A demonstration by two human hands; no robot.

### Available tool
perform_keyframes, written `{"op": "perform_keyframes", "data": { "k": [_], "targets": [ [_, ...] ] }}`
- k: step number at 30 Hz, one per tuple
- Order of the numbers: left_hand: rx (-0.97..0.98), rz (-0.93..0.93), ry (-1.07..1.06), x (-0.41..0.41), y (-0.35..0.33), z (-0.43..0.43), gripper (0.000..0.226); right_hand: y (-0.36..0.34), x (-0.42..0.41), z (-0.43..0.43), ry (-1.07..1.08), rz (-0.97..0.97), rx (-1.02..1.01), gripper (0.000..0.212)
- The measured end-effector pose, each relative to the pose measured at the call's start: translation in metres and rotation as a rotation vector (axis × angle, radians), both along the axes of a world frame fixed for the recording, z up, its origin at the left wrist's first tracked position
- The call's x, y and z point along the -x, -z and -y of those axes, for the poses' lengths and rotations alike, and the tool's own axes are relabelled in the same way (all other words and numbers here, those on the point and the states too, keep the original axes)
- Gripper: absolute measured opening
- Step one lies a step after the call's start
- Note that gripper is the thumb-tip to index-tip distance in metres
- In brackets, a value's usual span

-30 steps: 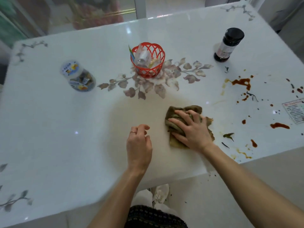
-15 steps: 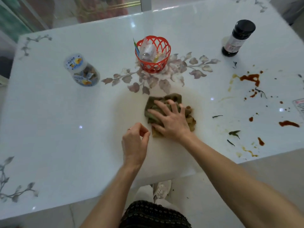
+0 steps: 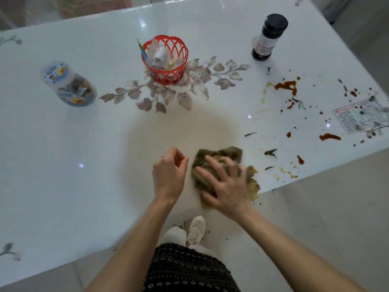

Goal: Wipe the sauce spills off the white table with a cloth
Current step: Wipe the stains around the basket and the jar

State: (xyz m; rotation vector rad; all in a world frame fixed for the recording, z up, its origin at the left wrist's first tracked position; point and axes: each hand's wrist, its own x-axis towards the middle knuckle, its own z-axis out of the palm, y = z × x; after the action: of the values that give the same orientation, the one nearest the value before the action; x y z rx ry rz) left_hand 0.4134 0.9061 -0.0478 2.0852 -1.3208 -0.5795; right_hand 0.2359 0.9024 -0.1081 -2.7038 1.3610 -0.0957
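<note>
A crumpled olive-brown cloth [image 3: 219,157] lies on the white table [image 3: 84,186] close to its near edge. My right hand [image 3: 226,182] presses flat on the cloth with fingers spread. My left hand [image 3: 169,173] rests just left of the cloth, fingers loosely curled, holding nothing. Red-brown sauce spills [image 3: 287,86] and smaller drops [image 3: 329,137] spread over the right part of the table, with dark green scraps [image 3: 270,152] and yellowish smears [image 3: 288,172] near the edge. A dull smeared patch [image 3: 183,131] sits beyond my hands.
A red plastic basket [image 3: 166,60] with wrappers stands at the centre on a flower pattern. A dark sauce bottle [image 3: 270,36] stands at the back right, a clear snack jar [image 3: 67,84] on the left. A printed sticker [image 3: 355,119] lies at the right edge.
My right hand slid the cloth left, then back right and nearer to the table's edge. My left hand stayed beside it, fingers curled.
</note>
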Motion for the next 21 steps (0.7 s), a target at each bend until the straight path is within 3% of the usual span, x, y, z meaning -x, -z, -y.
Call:
{"op": "perform_keyframes", "data": {
  "k": [6,8,14,17,21],
  "targets": [
    [0.041,0.008,0.107,0.022,-0.006,0.008,0.01,0.008,0.023,0.001,-0.472,-0.057,0.067,0.077],
    [0.053,0.024,0.122,0.024,-0.007,0.012,0.01,0.011,0.047,0.015,-0.525,-0.085,0.116,0.076],
    [0.044,0.015,0.137,0.029,0.001,0.014,0.012,0.011,0.112,0.037,-0.393,-0.138,0.154,0.082],
    [0.032,0.001,0.155,0.034,0.004,0.013,0.011,0.001,0.148,0.046,-0.304,-0.18,0.133,0.072],
    [0.026,-0.018,0.182,0.044,0.004,0.014,0.012,-0.016,0.182,0.046,-0.029,-0.053,0.05,0.065]
  ]
}}
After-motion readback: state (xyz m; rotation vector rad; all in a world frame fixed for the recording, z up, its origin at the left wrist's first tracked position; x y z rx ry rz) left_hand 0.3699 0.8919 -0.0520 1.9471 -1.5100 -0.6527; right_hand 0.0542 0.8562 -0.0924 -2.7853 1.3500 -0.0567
